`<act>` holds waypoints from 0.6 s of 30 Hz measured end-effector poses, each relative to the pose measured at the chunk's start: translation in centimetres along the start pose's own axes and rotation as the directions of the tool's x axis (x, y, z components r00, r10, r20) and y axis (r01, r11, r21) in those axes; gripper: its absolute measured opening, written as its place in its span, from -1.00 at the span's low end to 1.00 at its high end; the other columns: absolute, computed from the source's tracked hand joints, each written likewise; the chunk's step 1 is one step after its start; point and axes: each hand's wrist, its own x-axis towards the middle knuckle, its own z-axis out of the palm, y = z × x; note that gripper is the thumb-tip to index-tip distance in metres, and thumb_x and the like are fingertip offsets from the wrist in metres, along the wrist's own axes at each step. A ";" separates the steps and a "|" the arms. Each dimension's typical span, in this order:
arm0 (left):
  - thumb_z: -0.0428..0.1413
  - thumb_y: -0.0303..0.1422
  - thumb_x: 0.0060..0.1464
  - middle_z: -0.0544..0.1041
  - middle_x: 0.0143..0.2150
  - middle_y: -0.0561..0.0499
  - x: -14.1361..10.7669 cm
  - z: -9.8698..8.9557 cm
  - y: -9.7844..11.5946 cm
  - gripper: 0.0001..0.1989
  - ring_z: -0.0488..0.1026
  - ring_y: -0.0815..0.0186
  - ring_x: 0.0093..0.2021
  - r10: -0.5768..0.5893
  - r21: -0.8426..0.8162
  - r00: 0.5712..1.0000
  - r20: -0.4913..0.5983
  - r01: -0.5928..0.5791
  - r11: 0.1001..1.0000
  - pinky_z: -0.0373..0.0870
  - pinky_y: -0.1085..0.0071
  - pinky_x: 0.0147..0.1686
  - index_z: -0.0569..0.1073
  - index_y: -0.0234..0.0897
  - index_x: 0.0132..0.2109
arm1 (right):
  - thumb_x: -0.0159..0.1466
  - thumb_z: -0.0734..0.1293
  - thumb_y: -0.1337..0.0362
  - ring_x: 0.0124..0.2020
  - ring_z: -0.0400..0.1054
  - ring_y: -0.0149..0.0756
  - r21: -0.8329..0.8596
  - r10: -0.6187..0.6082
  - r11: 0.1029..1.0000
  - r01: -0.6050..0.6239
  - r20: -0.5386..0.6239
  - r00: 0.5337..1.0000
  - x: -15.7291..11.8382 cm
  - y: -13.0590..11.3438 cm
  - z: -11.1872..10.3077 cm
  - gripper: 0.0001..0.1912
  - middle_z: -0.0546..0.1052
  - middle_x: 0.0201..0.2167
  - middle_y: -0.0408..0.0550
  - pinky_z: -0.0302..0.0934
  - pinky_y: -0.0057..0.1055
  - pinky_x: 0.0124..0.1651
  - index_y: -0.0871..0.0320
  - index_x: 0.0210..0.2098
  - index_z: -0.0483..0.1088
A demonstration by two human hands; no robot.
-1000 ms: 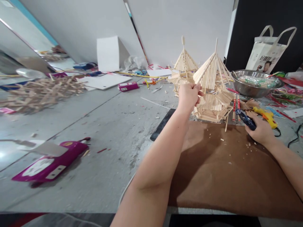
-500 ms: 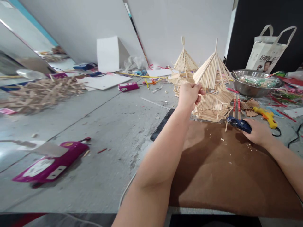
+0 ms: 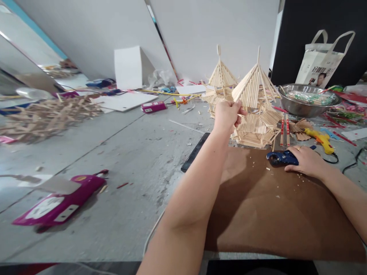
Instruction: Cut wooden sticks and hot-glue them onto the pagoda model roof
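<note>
My left hand (image 3: 229,114) pinches the lower left edge of a pointed roof of thin wooden sticks (image 3: 252,88). That roof stands over a low stick base (image 3: 252,130) with slanted sides. Behind and to the left is a second stick tower with a pointed top (image 3: 221,76). On the right, my right hand (image 3: 308,161) is closed around a dark blue cutting tool (image 3: 282,157), whose jaws point left above the brown sheet (image 3: 275,214). Small pale scraps lie beside it.
A yellow glue gun (image 3: 322,140) and a steel bowl (image 3: 309,101) are at the right. A dark phone (image 3: 195,152) lies left of the sheet. A purple power strip (image 3: 61,202) sits at the near left, a pile of sticks (image 3: 54,116) farther back.
The blue tool in my right hand has moved slightly left and down and now lies low at the sheet. My left hand keeps its pinch on the roof edge. The view has shifted a little.
</note>
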 end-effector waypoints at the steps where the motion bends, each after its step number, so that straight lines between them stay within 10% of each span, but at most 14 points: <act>1: -0.02 -0.41 0.14 0.44 -0.64 0.07 0.0 0.0 0.0 -0.79 0.11 0.59 -0.81 -0.003 0.006 1.000 -0.001 0.003 1.000 0.01 0.53 -0.77 0.31 -0.35 -0.47 | 0.14 0.13 -0.22 -0.13 0.36 0.01 0.004 -0.012 1.000 0.012 0.002 1.000 0.1 0.0 0.1 -0.31 0.47 -0.11 0.22 0.20 -0.14 -0.08 0.24 -0.05 0.33; 6: 0.02 -0.41 0.10 0.43 -0.65 0.07 -0.4 -0.1 0.4 -0.85 0.15 0.58 -0.79 -0.032 0.009 0.999 0.002 0.032 0.999 0.05 0.55 -0.77 0.35 -0.35 -0.42 | 0.24 0.04 -0.13 0.03 0.29 -0.04 0.102 -0.024 0.995 0.020 0.031 0.999 0.4 0.1 -0.7 -0.35 0.41 0.03 0.19 0.14 -0.13 0.06 0.23 0.04 0.32; 9: 0.00 -0.42 0.11 0.41 -0.67 0.08 -0.8 -0.4 0.8 -0.81 0.14 0.57 -0.79 -0.050 -0.005 0.999 0.015 0.050 0.999 0.01 0.56 -0.80 0.32 -0.33 -0.47 | 0.26 0.02 -0.08 0.00 0.32 -0.12 0.143 0.189 0.972 -0.185 -0.017 0.982 0.7 1.7 -2.5 -0.43 0.45 -0.01 0.10 0.18 -0.23 0.01 0.15 -0.01 0.36; 11: 0.00 -0.42 0.11 0.40 -0.67 0.07 -1.0 -0.9 1.1 -0.77 0.13 0.58 -0.80 -0.049 -0.002 0.999 0.020 0.049 0.999 -0.01 0.55 -0.81 0.29 -0.31 -0.51 | 0.26 0.03 -0.03 -0.08 0.37 -0.11 0.116 0.477 0.876 -0.468 -0.060 0.877 0.7 3.6 -3.3 -0.49 0.50 -0.10 0.08 0.22 -0.25 -0.11 0.13 -0.10 0.40; 14: 0.02 -0.42 0.08 0.39 -0.67 0.06 -1.2 -1.6 1.4 -0.76 0.14 0.57 -0.80 -0.028 0.026 0.999 0.038 0.027 0.999 0.00 0.55 -0.81 0.29 -0.32 -0.54 | 0.19 0.14 -0.02 -0.17 0.39 0.02 -0.011 0.799 0.601 -0.799 -0.008 0.601 0.3 7.2 -2.9 -0.53 0.51 -0.20 0.22 0.21 -0.19 -0.24 0.21 -0.17 0.42; 18: 0.04 -0.43 0.06 0.40 -0.65 0.06 -1.3 -2.4 1.5 -0.78 0.15 0.56 -0.80 0.022 0.034 0.998 0.054 -0.024 0.999 0.05 0.52 -0.78 0.32 -0.34 -0.53 | 0.00 0.31 -0.08 -0.29 0.38 0.02 0.145 0.839 0.487 -0.861 0.198 0.507 -0.1 11.1 -0.8 -0.60 0.49 -0.43 0.14 0.18 -0.21 -0.33 0.18 -0.50 0.39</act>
